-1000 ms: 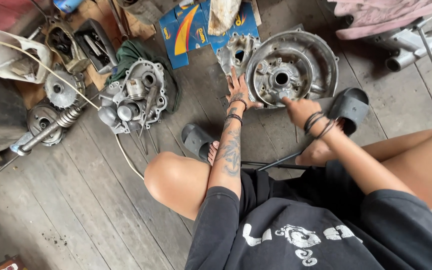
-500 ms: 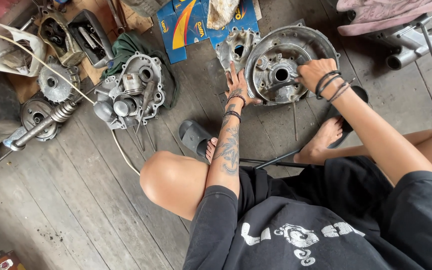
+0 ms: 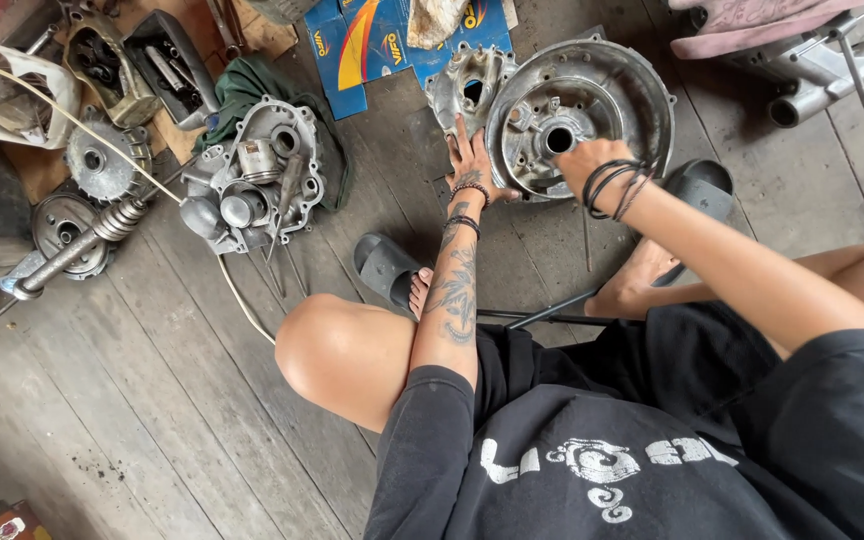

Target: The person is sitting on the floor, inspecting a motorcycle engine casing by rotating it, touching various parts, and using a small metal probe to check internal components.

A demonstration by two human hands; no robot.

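A round grey metal engine casing (image 3: 602, 85) lies on the wooden floor in front of me, with a smaller cast part (image 3: 467, 85) joined at its left. My left hand (image 3: 472, 165) lies flat with spread fingers on the casing's lower left edge. Over the casing's centre, next to its hub hole, sits my right hand (image 3: 584, 162), with fingers curled downward; what they grip is hidden. Both wrists wear dark bands.
A second engine casing with a piston (image 3: 252, 180) lies on a green cloth at left. Gears and a spring shaft (image 3: 72, 245) sit at far left, a tool tray (image 3: 167, 65) behind. Blue cardboard (image 3: 372, 40) lies at the top, an exhaust pipe (image 3: 832, 70) at right, thin rods (image 3: 552, 315) by my sandalled feet.
My right hand has moved from beside my right foot up onto the round casing's centre. My left hand has stayed on the casing's edge.
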